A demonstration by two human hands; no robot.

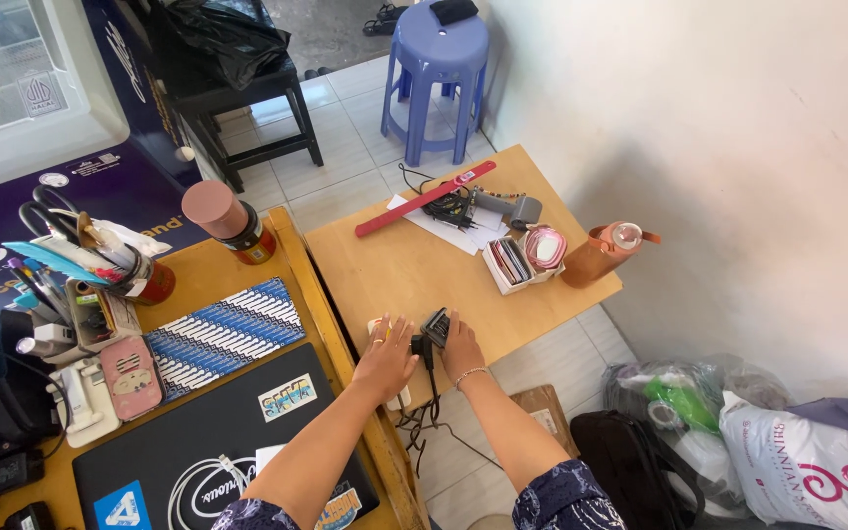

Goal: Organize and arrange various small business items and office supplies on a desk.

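My left hand lies flat on a white power strip at the near edge of a small wooden table. My right hand grips a black plug adapter whose black cable hangs down off the table edge toward the floor. The two hands are close together, with the adapter between them.
A red ruler, tangled cables, a card box and a brown bottle lie farther back on the table. At left stands a desk with a black laptop and pen holder. Bags sit on the floor at right, a blue stool beyond.
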